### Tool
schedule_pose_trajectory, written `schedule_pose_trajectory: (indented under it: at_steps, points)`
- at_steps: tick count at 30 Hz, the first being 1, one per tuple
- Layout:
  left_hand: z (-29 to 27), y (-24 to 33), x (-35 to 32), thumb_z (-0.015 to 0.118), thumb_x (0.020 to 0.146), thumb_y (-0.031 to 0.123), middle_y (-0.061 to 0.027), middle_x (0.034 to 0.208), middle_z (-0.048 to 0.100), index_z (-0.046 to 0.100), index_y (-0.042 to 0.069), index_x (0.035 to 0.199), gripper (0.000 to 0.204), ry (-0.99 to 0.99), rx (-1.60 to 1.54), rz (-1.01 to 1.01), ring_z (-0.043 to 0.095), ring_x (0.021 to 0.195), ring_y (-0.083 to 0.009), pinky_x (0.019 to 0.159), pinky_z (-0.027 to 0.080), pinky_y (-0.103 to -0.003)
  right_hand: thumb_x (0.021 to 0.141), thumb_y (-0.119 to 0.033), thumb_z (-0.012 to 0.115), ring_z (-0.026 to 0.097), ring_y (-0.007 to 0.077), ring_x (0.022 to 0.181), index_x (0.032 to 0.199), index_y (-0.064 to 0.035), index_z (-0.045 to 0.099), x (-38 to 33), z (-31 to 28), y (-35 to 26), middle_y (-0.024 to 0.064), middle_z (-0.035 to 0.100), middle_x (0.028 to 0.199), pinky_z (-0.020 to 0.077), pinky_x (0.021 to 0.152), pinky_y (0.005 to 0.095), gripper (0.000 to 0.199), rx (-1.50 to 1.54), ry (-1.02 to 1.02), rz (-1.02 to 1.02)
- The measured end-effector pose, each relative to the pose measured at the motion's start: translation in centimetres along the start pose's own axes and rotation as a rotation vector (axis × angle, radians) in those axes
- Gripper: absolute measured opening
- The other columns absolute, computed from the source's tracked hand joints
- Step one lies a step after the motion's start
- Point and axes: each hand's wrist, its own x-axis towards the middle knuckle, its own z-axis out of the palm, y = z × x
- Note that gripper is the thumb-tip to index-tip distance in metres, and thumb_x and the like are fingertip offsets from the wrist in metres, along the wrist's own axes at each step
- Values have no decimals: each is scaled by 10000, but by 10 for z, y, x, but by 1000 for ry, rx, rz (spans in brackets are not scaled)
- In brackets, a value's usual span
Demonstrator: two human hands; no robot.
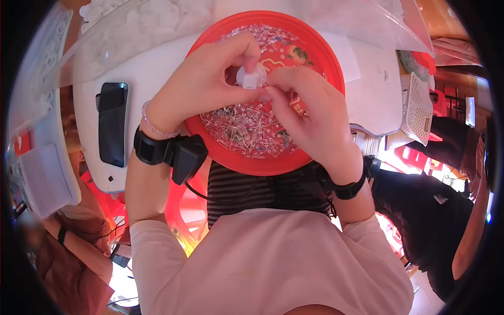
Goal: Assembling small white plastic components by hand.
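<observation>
Over a round red tray (336, 68), my two hands meet close together. My left hand (210, 79) is closed, with a small white plastic part (251, 80) pinched between thumb and fingers. Just to its right, the thumb and forefinger of my right hand (310, 105) come together at the part's edge; whatever is between those fingertips is too small to make out. Many small clear pieces with thin metal legs (252, 134), which look like LEDs, lie loose across the tray, partly hidden by my hands. A printed pattern shows on the tray's bottom.
The tray's near rim is over my lap, its far part on a white table (373, 100). A dark phone (113, 136) with a black comb (109, 102) on it lies at left. Clear plastic sheeting (152, 44) spans the back. A white perforated basket (417, 107) stands right. People sit on both sides.
</observation>
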Motion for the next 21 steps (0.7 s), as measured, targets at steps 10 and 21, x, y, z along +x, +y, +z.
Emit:
schedule_pose_trajectory:
  at_steps: [10,21]
  points:
    - [3,0,-2,698,714,-11,35,785,437,430,64,881,324,25,9,64,473,726,-36,605,384,-177,754,10,616,568,260,701,884,-63,536,3,-2,-2,77,556,737,463,591,364,169,-61,-34,-41]
    - [3,-1,-2,669,747,-16,40,773,421,442,61,864,267,66,115,33,410,696,-35,610,377,-179,671,-27,612,531,230,666,874,-59,531,6,-1,-6,57,521,708,451,556,335,221,-254,-56,-187]
